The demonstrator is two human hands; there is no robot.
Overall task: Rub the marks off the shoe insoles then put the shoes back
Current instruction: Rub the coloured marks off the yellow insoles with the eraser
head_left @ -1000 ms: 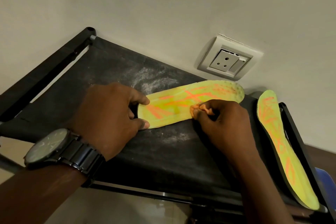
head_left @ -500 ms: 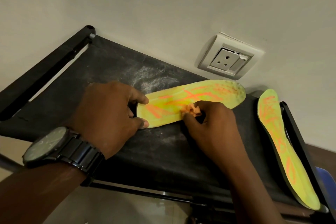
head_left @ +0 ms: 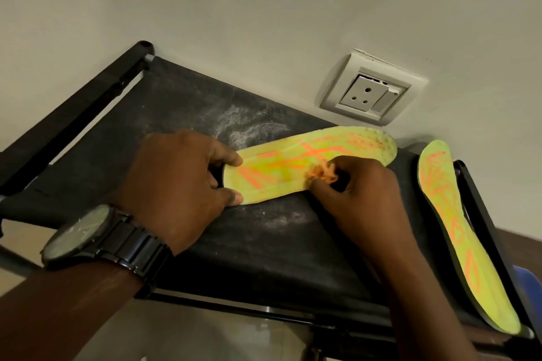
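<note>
Near: left hand (head_left: 179, 187) pinching the heel of the marked insole (head_left: 308, 164) flat on the black shelf (head_left: 264, 258). Right hand (head_left: 363, 193) closed on a small orange rag (head_left: 322, 174), pressing mid-insole. Could slip and buckle if rubbed hard. Farther right, second insole (head_left: 457, 231) near the edge, could fall.

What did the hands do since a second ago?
The right hand slid its little orange wad left along the near insole, then back right, rubbing. The left hand kept pinning that insole's end. The second insole and the black rack stayed put; orange marks remain.
</note>
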